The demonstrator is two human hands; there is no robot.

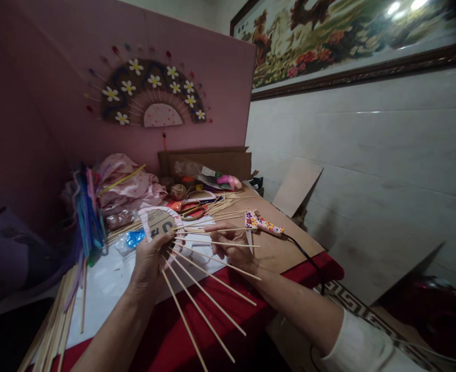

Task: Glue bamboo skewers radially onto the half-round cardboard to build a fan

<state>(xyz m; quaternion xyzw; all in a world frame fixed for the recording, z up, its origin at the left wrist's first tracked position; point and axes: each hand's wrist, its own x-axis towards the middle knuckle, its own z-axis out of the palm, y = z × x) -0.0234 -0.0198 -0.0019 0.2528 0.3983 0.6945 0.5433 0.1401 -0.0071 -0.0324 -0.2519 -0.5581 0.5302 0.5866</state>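
My left hand (149, 254) grips a half-round cardboard piece (158, 223) from which several thin bamboo sticks (204, 299) fan out toward me and to the right. My right hand (231, 245) is beside it, fingers pinched on one of the sticks near the cardboard. Just past my right hand a glue gun (262, 224) covered in dotted pattern lies on the brown board, its black cord (305, 256) trailing off the table edge.
A red-covered table (197, 330) holds loose sticks (57, 320) at the left, scissors (189, 207), twine, pink cloth (129, 186) and coloured strips (88, 212). A finished flowered fan (150, 93) hangs on the pink wall. A cardboard sheet (295, 186) leans on the white wall.
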